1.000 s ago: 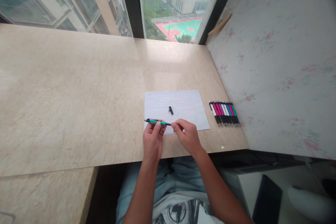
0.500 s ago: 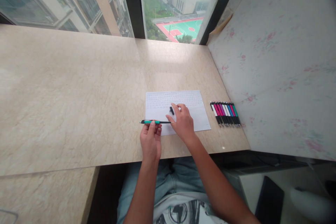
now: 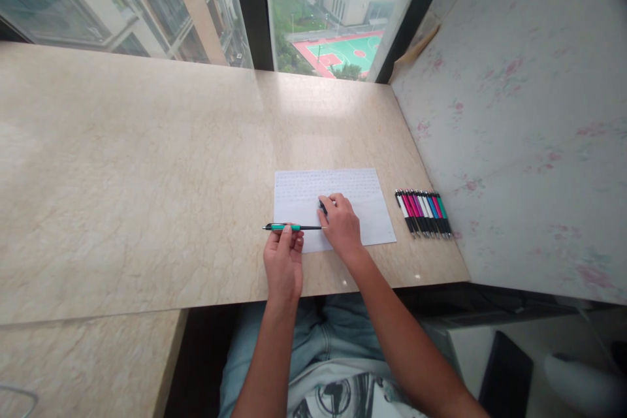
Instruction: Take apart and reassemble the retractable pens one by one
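My left hand (image 3: 283,261) pinches a green pen (image 3: 281,227) between thumb and fingers, level above the near left part of the paper. Its thin dark refill sticks out of the pen to the right, its tip reaching my right hand (image 3: 340,222). On the sheet of paper (image 3: 375,225), a small black pen piece (image 3: 322,206), probably the grip section, sits between the thumb and forefinger of my right hand, which are closed round it. Part of that piece is hidden by the fingers. Handwritten lines fill the upper part of the paper.
Several pens (image 3: 424,212) in various colours lie side by side in a row right of the paper, near the flowered wall (image 3: 514,144). The marble-patterned desk (image 3: 171,176) runs up to the windows, and its front edge is close to my lap.
My right thumb and forefinger have closed on the black pen piece, which lay between them, apart from the fingers. My left hand keeps the green pen in the same hold.
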`<action>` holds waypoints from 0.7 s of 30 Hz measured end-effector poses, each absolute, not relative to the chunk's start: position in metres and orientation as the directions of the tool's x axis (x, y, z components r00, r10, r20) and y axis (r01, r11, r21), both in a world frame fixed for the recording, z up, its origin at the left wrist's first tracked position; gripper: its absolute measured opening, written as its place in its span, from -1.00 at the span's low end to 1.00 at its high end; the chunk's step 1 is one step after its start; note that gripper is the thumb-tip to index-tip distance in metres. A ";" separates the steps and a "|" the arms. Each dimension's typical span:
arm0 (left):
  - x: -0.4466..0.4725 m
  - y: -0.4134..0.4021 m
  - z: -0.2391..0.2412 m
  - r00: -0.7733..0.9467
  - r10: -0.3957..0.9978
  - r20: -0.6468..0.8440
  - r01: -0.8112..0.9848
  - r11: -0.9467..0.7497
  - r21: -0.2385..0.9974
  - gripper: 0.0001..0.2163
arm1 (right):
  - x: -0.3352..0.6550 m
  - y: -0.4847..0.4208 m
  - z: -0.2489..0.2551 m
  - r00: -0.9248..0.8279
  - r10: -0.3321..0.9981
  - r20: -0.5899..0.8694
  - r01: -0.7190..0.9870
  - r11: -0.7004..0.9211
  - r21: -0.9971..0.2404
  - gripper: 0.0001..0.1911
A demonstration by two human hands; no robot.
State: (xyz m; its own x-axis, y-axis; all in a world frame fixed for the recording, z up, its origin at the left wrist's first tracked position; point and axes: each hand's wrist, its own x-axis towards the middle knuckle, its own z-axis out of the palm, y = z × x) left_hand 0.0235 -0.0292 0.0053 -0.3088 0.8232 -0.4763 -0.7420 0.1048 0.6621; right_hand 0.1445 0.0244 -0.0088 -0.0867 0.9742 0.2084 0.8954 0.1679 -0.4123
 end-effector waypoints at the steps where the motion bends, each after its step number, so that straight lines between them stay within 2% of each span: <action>1: 0.023 -0.029 0.005 -0.308 0.823 -0.476 -0.743 0.104 0.661 -0.79 | 0.145 0.025 -0.009 -0.086 0.974 0.210 0.894 0.169 -0.416 -0.68; 14: 0.025 -0.029 0.007 -0.309 0.821 -0.481 -0.754 0.097 0.650 -0.80 | 0.145 0.026 -0.010 -0.078 0.980 0.186 0.911 0.146 -0.386 -0.69; 21: 0.025 -0.030 0.005 -0.304 0.820 -0.485 -0.760 0.099 0.642 -0.79 | 0.147 0.023 -0.008 -0.068 0.971 0.228 0.860 0.173 -0.481 -0.76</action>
State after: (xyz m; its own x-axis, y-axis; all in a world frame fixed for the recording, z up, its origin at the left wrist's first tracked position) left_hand 0.0252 -0.0296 0.0054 -0.3037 0.8198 -0.4855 -0.7602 0.0987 0.6422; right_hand 0.1474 0.0228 -0.0078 -0.0682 0.9713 0.2277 0.8597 0.1730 -0.4806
